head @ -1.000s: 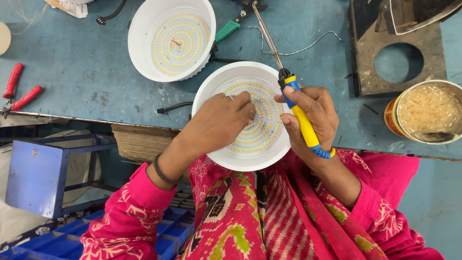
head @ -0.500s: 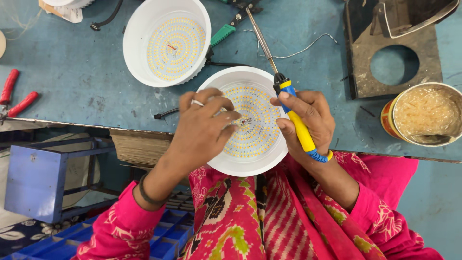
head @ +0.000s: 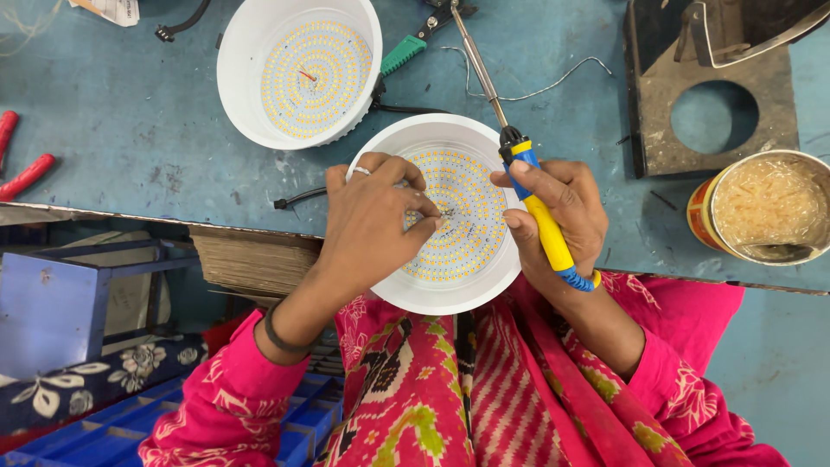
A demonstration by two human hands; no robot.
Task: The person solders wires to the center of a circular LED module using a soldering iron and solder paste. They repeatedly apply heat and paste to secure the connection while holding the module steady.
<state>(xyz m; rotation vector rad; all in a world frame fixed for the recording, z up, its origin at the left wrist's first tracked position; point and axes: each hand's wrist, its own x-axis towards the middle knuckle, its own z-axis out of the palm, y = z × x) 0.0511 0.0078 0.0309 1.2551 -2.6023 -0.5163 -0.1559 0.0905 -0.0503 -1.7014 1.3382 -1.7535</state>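
Head view: a white round lamp housing (head: 450, 290) with a disc of yellow light dots overhangs the near edge of the blue tabletop (head: 138, 138); the left hand (head: 372, 220) pinches something tiny at its centre, seemingly to steady it. The right hand (head: 553, 216) is closed around a yellow-and-blue soldering iron (head: 538, 207), tip pointing away. A second housing (head: 298, 69) sits behind, and an open orange-sided tin (head: 761, 207) near the right edge.

Person seen from above. Both arms wear bright pink sleeves with a pale leaf print, ending below the elbows. The left hand (head: 372, 220) bears a silver ring on one finger and a dark bangle at the wrist (thin, plain). The right hand (head: 553, 220) is bare. A patterned pink, red and green garment covers the torso.
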